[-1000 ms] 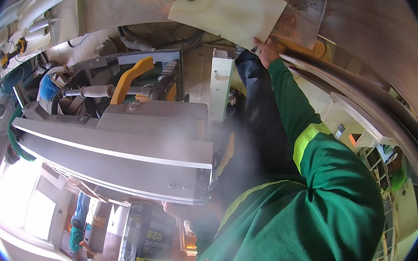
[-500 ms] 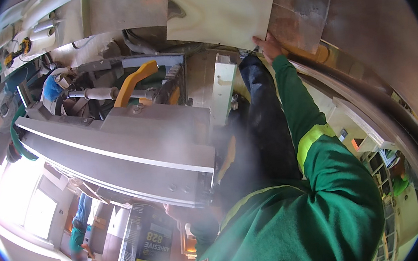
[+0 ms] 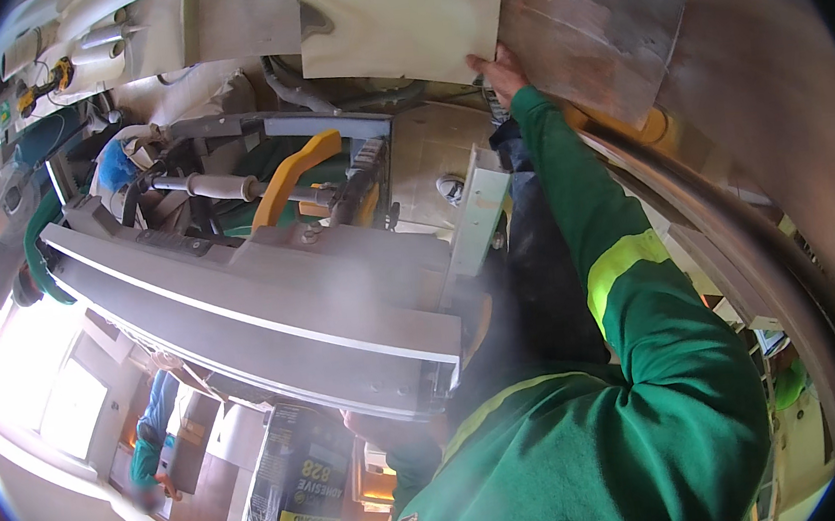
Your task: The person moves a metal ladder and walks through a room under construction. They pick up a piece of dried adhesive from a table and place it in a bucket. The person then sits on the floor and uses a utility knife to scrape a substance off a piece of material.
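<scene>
The right hand (image 3: 500,72) reaches far up, at about 12 o'clock in the view. Its fingers are closed on the lower right corner of a pale board (image 3: 404,19). The board is flat and light yellow, and it sits at the very top of the view. Just to the right of it, at 1 o'clock, is a bigger brown board (image 3: 597,32) with white scuffs, and the pale board's right edge lies over it. The green sleeve (image 3: 630,270) with a yellow band runs from the hand down to 5 o'clock. The left hand (image 3: 374,430) is low, at about 6 o'clock, tucked under a big grey saw table (image 3: 242,318); it is mostly hidden, so how it is held cannot be told. The saw table fills the middle and left, and fine dust hangs in front of it. On top of it, at 11 o'clock, is a yellow handle (image 3: 298,171) and a grey bar (image 3: 219,187). A white block (image 3: 478,209) stands between the saw table and the sleeve. A dark bag (image 3: 293,483) stands at 7 o'clock. Another person (image 3: 149,442) in blue is at 8 o'clock, well apart.
</scene>
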{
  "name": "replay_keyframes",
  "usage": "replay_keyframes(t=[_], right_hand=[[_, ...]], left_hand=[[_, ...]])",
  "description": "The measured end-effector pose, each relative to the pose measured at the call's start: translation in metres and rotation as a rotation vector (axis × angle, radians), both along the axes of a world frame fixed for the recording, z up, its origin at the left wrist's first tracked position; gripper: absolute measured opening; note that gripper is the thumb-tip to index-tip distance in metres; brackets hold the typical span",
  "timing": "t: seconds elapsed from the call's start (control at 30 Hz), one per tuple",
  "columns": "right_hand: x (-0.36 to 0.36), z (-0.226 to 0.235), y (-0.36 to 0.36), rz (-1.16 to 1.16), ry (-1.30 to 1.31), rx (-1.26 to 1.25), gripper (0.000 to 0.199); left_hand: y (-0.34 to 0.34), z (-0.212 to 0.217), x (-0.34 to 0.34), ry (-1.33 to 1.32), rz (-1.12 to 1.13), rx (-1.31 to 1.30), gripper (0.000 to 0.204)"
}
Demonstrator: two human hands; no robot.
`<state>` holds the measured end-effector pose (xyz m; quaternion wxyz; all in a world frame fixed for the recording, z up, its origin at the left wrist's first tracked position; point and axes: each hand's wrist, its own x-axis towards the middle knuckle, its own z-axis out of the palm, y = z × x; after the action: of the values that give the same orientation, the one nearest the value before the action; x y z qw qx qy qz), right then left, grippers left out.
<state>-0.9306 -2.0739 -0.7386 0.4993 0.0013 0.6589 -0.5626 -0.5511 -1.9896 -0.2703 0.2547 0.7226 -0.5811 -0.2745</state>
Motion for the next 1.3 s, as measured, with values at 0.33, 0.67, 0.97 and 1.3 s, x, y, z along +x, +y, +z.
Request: replay_keyframes(t=[0.33,0.67,0.97,1.3], right_hand=[[0.035,0.021,-0.105,0.072,0.104,0.167,0.049],[0.002,0.061,-0.147,0.881,0.337,0.51,0.071],[-0.008,0.044,-0.131,0.815,0.506,0.545,0.069],[0.069,0.14,0.188,0.641,0.188,0.621,0.064]], left_hand=[[0.033,-0.018,0.057,-0.044,0.179,0.046,0.032],[0.027,-0.017,0.045,-0.147,0.062,-0.019,0.033],[0.0,-0.014,0.025,-0.343,-0.175,-0.216,0.035],[0.015,0.011,-0.004,-0.249,-0.103,-0.134,0.021]])
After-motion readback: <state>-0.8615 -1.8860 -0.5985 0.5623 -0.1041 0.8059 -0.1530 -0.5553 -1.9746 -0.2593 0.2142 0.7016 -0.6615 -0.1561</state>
